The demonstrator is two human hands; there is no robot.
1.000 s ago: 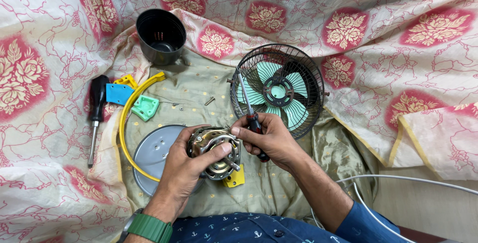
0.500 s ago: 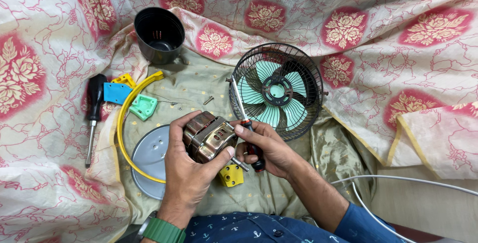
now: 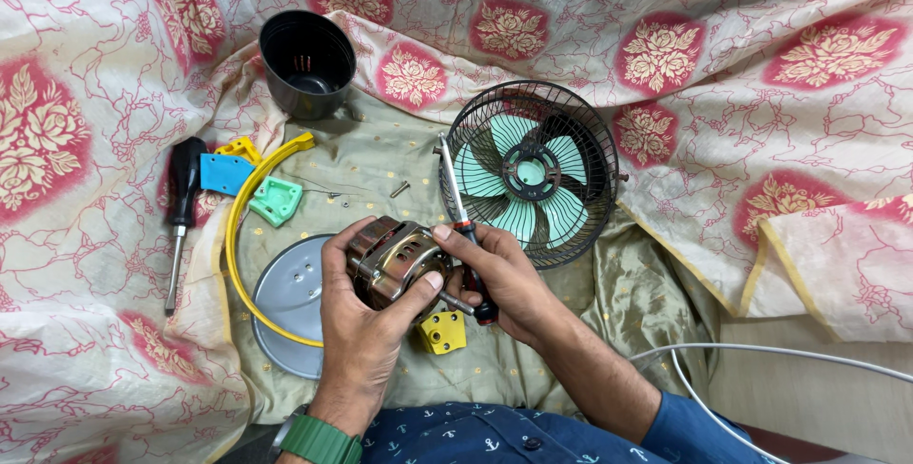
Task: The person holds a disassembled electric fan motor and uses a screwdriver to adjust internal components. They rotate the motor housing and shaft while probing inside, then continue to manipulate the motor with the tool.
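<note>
My left hand grips a small metal fan motor with copper windings, held above the cloth at centre. My right hand holds a red-and-black screwdriver whose shaft points up toward the fan grille, while its fingertips also touch the motor's right side. A yellow plastic block lies just under the motor. A black wire fan grille with teal blades lies flat to the upper right of my hands.
A grey round plate and a curved yellow ring lie left of my hands. Further left are a black-handled screwdriver, blue and green plastic parts, loose screws, a black cup, and a white cable.
The motor has been lifted off the cloth and turned in my left hand. My right hand stayed on the screwdriver and its fingers moved onto the motor's side.
</note>
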